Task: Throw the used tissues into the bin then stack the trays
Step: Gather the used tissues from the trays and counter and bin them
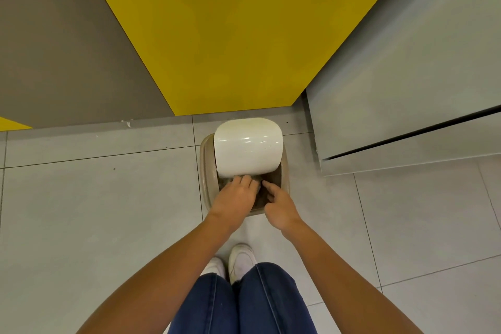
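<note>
**Operator:** Where are my hands?

**Spotter:** You have both of them over the mouth of the bin, which stands on the floor in the corner between the yellow wall panel and the grey cabinet. Your left hand lies flat with the fingers straight and side by side. Their tips are at the lower edge of the white lid. I see nothing held in it.

**Operator:** Why up against the lid?

**Spotter:** My guess is that you are keeping the tilted lid back so the opening stays free. I cannot tell whether the fingers press on it or only reach it.

**Operator:** And the right one?

**Spotter:** Your right hand is above the near right part of the opening, with the forefinger stretched toward the middle. The other fingers are tucked out of sight, so I cannot tell whether they pinch anything.

**Operator:** Are the tissues in?

**Spotter:** Between your 2 hands, inside the bin, there is a dark greyish crumple. It may be the tissues, but it is too dim to be sure. You seem to be at the dropping step, or just finishing it.

**Operator:** The trays?

**Spotter:** They are not in view. Your 2 white shoes are close to the bin, so you will have to turn away to stack them.
</note>
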Demonstrator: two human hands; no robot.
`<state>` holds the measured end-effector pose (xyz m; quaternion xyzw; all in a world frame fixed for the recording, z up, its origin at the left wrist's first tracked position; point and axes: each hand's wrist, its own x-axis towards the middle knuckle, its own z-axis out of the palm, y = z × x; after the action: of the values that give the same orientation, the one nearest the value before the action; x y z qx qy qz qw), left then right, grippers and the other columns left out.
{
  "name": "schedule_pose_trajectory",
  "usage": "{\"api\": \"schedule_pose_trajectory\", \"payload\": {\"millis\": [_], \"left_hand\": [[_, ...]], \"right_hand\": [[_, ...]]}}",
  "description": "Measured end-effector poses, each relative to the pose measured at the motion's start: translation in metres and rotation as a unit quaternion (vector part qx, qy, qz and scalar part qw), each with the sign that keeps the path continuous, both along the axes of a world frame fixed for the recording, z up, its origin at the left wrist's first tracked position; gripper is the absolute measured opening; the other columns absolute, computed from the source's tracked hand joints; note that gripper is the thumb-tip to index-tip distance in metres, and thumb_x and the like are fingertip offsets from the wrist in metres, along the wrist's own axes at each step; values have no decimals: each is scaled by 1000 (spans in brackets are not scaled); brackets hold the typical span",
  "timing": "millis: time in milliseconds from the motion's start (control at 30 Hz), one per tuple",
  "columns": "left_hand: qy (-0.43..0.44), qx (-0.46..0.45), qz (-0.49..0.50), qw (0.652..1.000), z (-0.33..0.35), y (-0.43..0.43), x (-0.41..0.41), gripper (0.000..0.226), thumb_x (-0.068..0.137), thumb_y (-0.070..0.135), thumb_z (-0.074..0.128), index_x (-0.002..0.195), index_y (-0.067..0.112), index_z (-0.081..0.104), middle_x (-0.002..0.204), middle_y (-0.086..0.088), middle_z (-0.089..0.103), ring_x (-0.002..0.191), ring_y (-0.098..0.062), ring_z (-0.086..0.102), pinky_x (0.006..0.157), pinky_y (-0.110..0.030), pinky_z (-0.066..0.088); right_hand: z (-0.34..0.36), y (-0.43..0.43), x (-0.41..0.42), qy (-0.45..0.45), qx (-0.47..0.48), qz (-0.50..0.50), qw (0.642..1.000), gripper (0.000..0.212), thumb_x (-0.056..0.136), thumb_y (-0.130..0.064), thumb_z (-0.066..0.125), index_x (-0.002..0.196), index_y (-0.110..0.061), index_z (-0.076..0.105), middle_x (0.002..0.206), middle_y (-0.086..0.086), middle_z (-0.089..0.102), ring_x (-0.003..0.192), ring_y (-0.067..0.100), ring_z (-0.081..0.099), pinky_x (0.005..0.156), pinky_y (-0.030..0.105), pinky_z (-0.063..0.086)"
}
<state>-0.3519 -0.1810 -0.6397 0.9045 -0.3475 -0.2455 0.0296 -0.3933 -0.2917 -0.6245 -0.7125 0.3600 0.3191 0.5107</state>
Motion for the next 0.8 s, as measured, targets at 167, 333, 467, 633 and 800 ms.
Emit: {"api": "schedule_pose_trajectory", "payload": {"millis": [167,333,467,633,800], "left_hand": [[47,-67,90,993,40,14,-1,51,89,1,53,136,12,37,134,-8,44,120,-22,45,97,-27,41],[87,-155,238,955,104,31,-4,40,92,14,55,131,15,46,128,-5,52,116,-20,51,92,-23,42],[99,-200,317,922,175,47,-4,39,89,16,60,126,13,52,126,-7,55,114,-21,53,92,-27,43],[69,-240,367,896,275,70,1,38,86,22,62,123,16,55,122,-6,58,108,-21,56,86,-26,42],[18,-282,391,876,369,90,10,36,86,26,62,121,18,56,122,0,59,110,-15,55,82,-20,38]], "right_hand": [[36,4,1,-3,3,13,1000,63,90,14,39,144,-18,32,149,4,33,137,21,33,109,30,33],[102,12,6,-16,2,20,1000,55,92,6,44,141,-19,38,149,3,35,134,21,38,103,28,37],[176,22,14,-54,-9,34,998,45,94,-13,51,137,-19,43,143,2,42,121,16,47,92,22,36],[279,35,26,-121,-23,55,991,37,93,-20,54,129,-17,52,135,2,50,108,12,51,91,21,37],[368,50,42,-194,-36,87,977,30,93,-21,54,122,-15,57,125,1,58,101,10,54,84,20,38]]}}
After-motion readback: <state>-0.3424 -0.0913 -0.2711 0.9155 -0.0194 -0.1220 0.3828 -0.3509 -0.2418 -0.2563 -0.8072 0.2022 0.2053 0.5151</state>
